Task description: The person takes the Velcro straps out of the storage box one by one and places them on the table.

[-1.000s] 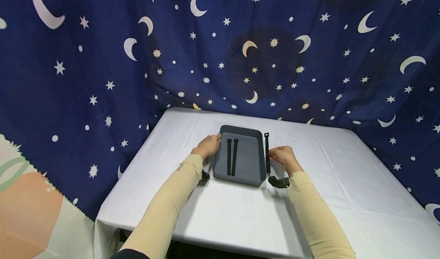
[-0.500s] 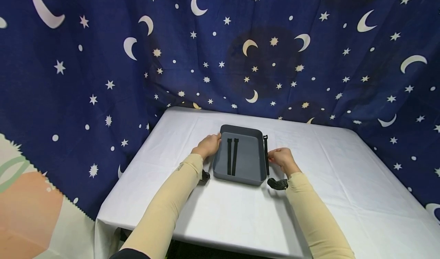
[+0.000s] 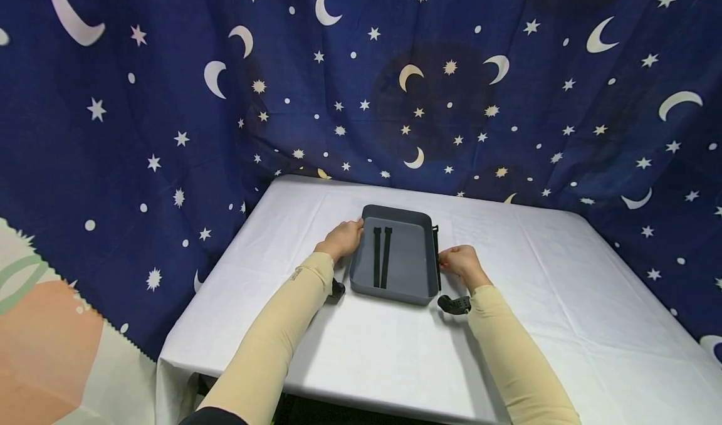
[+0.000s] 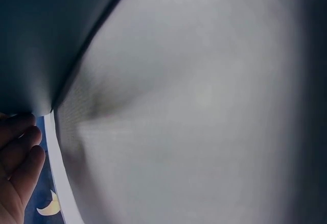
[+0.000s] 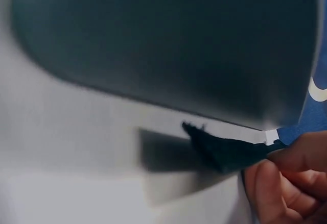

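A dark grey rectangular tray sits on the white-covered table. My left hand holds its left side near the far corner; in the left wrist view, fingers lie beside the tray's outer wall. Two black hook-and-loop cable straps, one left of the other, lie lengthwise inside, heads away from me. Just outside the tray's right wall, my right hand pinches a third black cable strap between thumb and fingers. Its free end points toward me, and the tray wall partly hides it in the head view.
A white cloth covers the table. Dark blue fabric with moons and stars hangs behind it and along the sides. A black wrist device sits below my right hand, and another below my left.
My right hand has moved the third strap slightly left and lower, up against the tray's right side, where its wall now overlaps it. The left hand and tray stay nearly in place.
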A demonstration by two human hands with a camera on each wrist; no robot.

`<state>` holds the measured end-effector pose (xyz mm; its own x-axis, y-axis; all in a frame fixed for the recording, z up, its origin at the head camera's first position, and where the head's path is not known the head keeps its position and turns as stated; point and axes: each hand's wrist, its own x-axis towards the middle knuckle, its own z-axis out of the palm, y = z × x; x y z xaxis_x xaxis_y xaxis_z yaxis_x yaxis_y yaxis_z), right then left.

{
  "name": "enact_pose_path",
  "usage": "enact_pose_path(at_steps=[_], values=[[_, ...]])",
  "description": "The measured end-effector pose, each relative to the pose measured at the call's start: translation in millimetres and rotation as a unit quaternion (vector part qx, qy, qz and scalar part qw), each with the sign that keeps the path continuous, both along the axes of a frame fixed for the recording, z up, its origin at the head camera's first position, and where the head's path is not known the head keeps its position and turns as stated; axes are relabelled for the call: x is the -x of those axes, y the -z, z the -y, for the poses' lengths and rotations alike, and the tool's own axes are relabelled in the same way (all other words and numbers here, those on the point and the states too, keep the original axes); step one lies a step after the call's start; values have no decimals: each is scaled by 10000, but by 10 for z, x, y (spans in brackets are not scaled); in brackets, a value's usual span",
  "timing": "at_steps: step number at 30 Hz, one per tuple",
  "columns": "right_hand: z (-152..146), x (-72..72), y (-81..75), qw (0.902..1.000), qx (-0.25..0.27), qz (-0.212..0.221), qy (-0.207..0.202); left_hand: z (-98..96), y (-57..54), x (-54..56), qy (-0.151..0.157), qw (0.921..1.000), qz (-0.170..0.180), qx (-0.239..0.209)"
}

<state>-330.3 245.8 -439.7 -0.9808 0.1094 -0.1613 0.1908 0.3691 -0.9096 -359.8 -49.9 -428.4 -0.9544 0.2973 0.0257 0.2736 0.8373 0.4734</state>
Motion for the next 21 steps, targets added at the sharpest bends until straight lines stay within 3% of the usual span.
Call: enact_pose_path(at_steps=[10, 21], values=[[-11, -14, -28, 9944, -1048, -110, 84, 4, 4, 21, 1, 10000, 47, -33], [4, -17, -22, 9893, -1453, -118, 87, 2, 8, 26, -33, 10000, 40, 6]])
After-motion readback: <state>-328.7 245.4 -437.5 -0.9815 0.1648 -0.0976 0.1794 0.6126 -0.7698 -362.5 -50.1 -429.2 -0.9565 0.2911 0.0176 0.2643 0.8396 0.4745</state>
